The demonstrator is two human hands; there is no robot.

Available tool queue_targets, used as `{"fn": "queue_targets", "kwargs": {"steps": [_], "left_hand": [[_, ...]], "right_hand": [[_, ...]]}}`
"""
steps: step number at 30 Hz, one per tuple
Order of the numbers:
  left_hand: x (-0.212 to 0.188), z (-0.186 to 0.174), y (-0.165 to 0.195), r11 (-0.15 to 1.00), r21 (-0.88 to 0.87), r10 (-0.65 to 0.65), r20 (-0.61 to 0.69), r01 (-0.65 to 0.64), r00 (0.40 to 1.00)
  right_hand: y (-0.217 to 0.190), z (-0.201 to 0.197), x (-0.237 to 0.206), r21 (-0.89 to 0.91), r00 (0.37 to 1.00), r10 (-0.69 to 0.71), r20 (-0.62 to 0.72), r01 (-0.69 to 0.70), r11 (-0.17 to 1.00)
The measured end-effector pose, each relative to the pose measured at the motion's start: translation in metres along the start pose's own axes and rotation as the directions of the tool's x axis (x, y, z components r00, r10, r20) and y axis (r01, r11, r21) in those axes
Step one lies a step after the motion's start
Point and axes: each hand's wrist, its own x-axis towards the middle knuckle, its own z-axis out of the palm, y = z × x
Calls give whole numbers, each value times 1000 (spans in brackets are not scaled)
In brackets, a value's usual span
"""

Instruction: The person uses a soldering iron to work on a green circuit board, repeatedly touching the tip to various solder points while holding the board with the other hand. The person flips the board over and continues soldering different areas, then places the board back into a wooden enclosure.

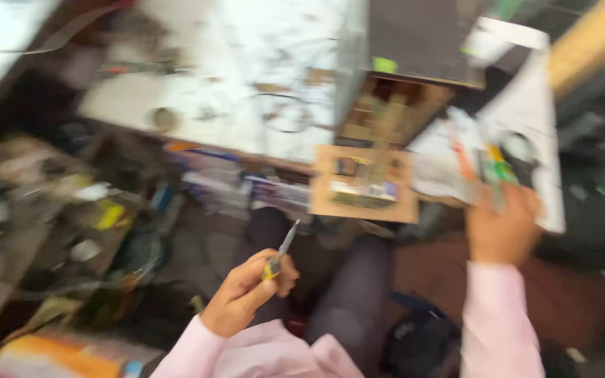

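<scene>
Though motion blur smears most of the view, the person's left hand (pixel 246 290) shows clearly enough: its fingers are curled shut around a small screwdriver (pixel 279 253) with a yellow grip and a thin grey shaft, tip pointing up and away, held above the lap and short of the workbench's near edge. The right hand (pixel 502 224) is raised at the bench's near right corner, closed on a clutch of slim tools (pixel 491 168) with orange, yellow and green handles; how many there are cannot be told. Both sleeves are pale pink.

Between the hands, hanging off the near edge of the workbench (pixel 246 84), sits a flat brown board (pixel 364 183) carrying small components, among them a blue and white block. Behind it stands a boxy grey unit (pixel 407 42) with a small green sticker (pixel 384 65) on its dark face and an open underside showing wooden or brass-coloured parts. White printed sheets (pixel 526 105) lie at the bench's right end, under the raised hand. The bench top is white, stained and scattered with thin wire loops.

Under the near edge a row of blue and white packets (pixel 246 185) is shelved. To the left, a cluttered low surface (pixel 50 210) holds a yellow tag and blurred oddments, and an orange and white package (pixel 57 357) lies at the lower left.
</scene>
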Motion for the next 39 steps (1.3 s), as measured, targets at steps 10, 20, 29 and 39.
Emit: {"fn": "queue_targets", "kwargs": {"steps": [10,20,29,39], "left_hand": [[33,-2,71,793,-598,14,-172,-115,985],[32,-32,77,592,-805,-168,-164,-33,972],[0,-49,89,979,46,205,-204,-200,957],[-58,-118,54,771,621,92,-327,141,940]], "right_hand": [[-222,-25,-65,664,641,-762,-95,611,431],[-305,2,-27,715,569,-813,-120,618,328],[-338,13,6,724,947,23,-320,228,651],[-381,9,53,836,863,-39,504,-499,-227]]}}
